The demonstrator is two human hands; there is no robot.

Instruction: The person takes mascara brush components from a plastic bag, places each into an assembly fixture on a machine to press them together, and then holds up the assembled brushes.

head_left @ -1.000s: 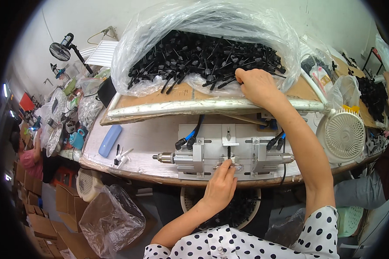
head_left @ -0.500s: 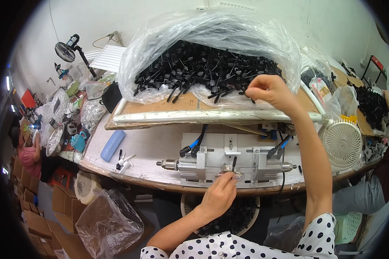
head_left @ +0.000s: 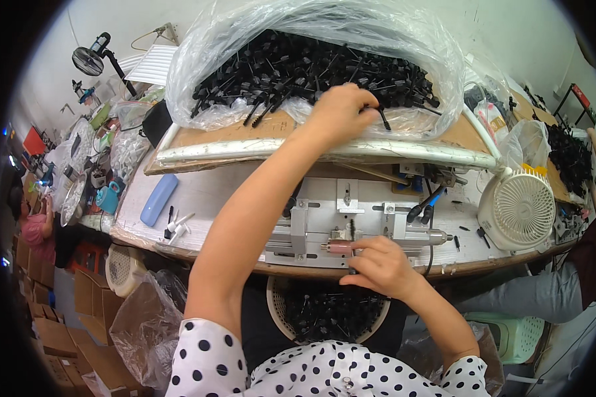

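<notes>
Nearest to me, just below my right hand [head_left: 377,266] and under the bench edge, sits a round slotted basket [head_left: 281,316] holding loose black parts. The right hand hangs over the front of the metal fixture [head_left: 311,231], its fingers curled and pressed together. The fingertips meet at a thin black pin [head_left: 352,230] that stands upright at the fixture's middle. The view there is small and crowded, so I can't be sure the fingers actually grip the pin rather than just touch it. A short pinkish cylinder [head_left: 340,247] lies just left of those fingertips, pointing sideways along the fixture.

To the right of that hand, set apart from it, a white round fan [head_left: 518,208] stands on the bench. Well off to its left lies a flat blue case [head_left: 159,198].

Beyond the fixture, my left arm crosses the bench diagonally and reaches past a long white tube [head_left: 410,152] that lies across the front of a wooden board [head_left: 271,129]. The left hand [head_left: 341,109] is over the board at the mouth of a big clear plastic bag [head_left: 311,33]. Its fingers are bunched, pinching a black stemmed piece [head_left: 383,119] that sticks out to the hand's right. Directly behind the hand, the heap of black stemmed pieces [head_left: 291,66] fills the bag.
</notes>
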